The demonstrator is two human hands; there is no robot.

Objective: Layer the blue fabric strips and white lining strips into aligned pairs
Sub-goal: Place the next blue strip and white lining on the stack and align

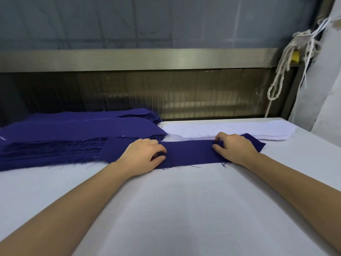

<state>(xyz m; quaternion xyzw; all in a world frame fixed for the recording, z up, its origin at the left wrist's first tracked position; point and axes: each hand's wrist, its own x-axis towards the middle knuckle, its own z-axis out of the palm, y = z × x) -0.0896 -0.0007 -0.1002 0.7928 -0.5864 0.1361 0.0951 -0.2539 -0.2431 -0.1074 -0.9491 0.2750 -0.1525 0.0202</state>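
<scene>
progress: early, judging by full stacks | left hand (145, 154), right hand (234, 146) each pinch one blue strip (190, 152) | blue stack (79, 130), white lining stack (230, 129) unpaired

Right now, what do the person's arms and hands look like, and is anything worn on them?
The left hand and right hand are bare: no gloves, rings or watch show. The left forearm and right forearm are uncovered too, with no sleeve in view up to the frame edge.
</scene>
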